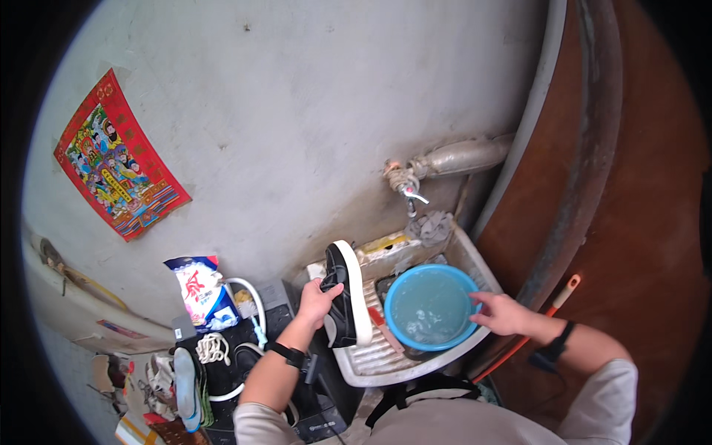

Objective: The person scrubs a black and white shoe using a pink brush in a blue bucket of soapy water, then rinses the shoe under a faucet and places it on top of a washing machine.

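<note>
My left hand (318,303) grips a black shoe (340,295) with a thick white sole, held on its side above the left part of a sink (367,379) with a ribbed washboard slope. My right hand (498,313) is at the right rim of a blue plastic basin (394,328), thumb and fingers around the edge. Cloudy water with some bubbles fills much of the basin, which sits in the sink. A brush with a reddish handle (389,334) lies on the ribbed slope between shoe and basin.
A tap (410,194) and grey cloth (431,228) are behind the basin. At left, a black surface holds a detergent bag (204,295), white laces (213,349), a small brush (258,332), another black shoe (245,361) and blue insoles (187,384). An orange pole (500,359) leans at right.
</note>
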{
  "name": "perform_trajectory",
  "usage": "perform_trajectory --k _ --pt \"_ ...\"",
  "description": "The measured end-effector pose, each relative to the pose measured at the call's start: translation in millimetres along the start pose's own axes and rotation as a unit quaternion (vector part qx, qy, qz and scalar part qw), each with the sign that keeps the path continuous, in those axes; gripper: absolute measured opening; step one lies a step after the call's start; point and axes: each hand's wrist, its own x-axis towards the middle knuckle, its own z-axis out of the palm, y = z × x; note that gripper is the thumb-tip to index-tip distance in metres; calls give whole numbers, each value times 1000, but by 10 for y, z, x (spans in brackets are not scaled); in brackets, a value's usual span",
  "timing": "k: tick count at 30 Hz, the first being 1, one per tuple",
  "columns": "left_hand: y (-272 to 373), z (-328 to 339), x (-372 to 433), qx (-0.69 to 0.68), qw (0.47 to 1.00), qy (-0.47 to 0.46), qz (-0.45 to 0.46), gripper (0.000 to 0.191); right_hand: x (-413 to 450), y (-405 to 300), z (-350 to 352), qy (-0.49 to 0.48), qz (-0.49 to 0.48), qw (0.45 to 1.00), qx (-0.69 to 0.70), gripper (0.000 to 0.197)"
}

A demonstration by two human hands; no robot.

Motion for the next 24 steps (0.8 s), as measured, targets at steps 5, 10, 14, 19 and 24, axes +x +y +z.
perform_trajectory --k 5,10,14,19,24 --pt "587 324 165 69 997 -30 -33 20 -247 -271 -832 -46 29 996 -68 59" --pt "123 821 693 -141 990 -1 -24 26 892 -24 145 -61 125 947 291 96" --pt "153 1471 569 -294 949 80 -79 28 1455 208 917 -51 179 751 634 87" --pt "-270 1788 724 -359 919 100 -127 31 1981 156 764 106 112 691 706 47" --pt "-196 1824 611 -135 967 82 -200 61 2307 361 197 13 118 792 598 42"
